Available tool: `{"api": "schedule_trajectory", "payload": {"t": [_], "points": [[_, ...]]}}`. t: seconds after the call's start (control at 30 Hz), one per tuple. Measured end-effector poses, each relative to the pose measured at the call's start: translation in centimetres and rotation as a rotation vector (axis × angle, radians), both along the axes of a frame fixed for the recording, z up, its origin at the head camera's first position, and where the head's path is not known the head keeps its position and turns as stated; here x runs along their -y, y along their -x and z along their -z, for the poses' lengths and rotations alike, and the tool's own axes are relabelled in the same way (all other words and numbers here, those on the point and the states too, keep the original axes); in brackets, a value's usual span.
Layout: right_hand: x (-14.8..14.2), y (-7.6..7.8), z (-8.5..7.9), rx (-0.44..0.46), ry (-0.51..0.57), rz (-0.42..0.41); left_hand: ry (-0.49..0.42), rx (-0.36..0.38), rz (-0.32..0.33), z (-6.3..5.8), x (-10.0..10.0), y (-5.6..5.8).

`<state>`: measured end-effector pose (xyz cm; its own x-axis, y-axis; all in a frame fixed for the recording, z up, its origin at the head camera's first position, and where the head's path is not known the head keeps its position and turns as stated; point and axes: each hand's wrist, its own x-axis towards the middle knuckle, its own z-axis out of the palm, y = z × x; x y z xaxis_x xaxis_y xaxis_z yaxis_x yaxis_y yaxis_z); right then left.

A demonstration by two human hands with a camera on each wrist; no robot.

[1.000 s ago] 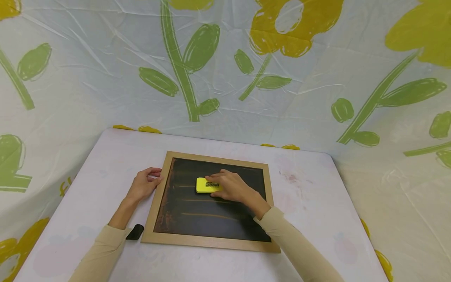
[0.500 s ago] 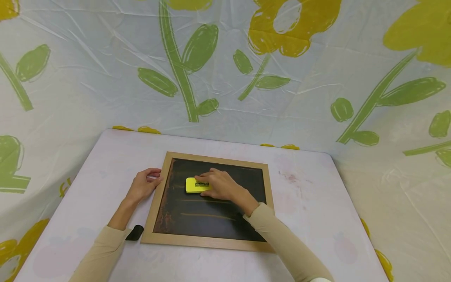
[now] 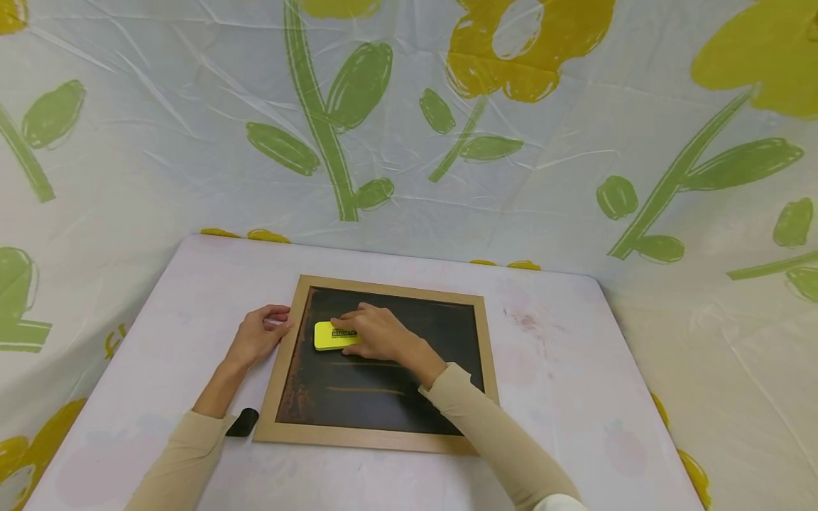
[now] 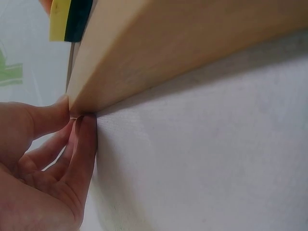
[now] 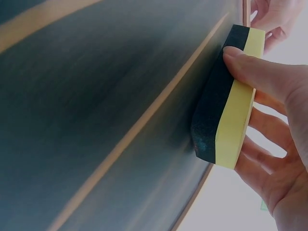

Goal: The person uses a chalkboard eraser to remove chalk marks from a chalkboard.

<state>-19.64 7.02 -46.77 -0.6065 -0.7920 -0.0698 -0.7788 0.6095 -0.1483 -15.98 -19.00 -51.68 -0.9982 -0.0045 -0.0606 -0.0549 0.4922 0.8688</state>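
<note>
Eraser sits left of centre on the chalkboard, pinched by your right hand; your left hand pinches the wooden frame. Light pressure could leave chalk lines; a loose left grip could let the chalkboard skid.

Soft, diffuse light throughout, with both wrist views hazier than the head view.
The head view is moderately bright, with thin pale glints along the creases of the floral curtain and faint shading on the pale tabletop; bold lettering on the yellow eraser shows, but its smallest print is too fine to read. The left wrist view is dim, greyish and slightly soft, a shadow band edging the wooden frame. In the right wrist view, the background behind the right hand washes out to near white, while the chalkboard darkens beside the eraser.
</note>
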Motion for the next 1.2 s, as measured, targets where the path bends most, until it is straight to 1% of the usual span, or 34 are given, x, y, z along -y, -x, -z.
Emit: {"api": "schedule_trajectory", "payload": {"t": [0.2,0.33,0.5,0.73,0.9,1.03,1.2], "points": [[0.6,-0.1,0.0,-0.004,-0.009,0.003,-0.009,0.003,0.003,-0.2,0.1,-0.1],[0.4,-0.1,0.0,-0.005,-0.004,0.004,-0.010,-0.003,0.005,-0.2,0.1,-0.1],[0.0,-0.1,-0.1,-0.005,-0.022,0.008,-0.008,-0.004,0.000,-0.1,0.0,-0.1],[-1.0,-0.1,-0.2,0.002,-0.026,0.020,-0.003,-0.003,-0.009,0.1,0.0,0.1],[-1.9,-0.1,-0.2,0.003,-0.040,0.030,-0.021,-0.011,-0.007,0.2,0.1,0.3],[-2.6,-0.1,-0.2,-0.008,-0.029,0.026,-0.032,-0.015,-0.008,0.2,0.2,0.3],[-3.5,-0.1,-0.2,-0.026,-0.023,0.027,-0.040,-0.001,-0.016,0.3,0.3,0.3]]}}
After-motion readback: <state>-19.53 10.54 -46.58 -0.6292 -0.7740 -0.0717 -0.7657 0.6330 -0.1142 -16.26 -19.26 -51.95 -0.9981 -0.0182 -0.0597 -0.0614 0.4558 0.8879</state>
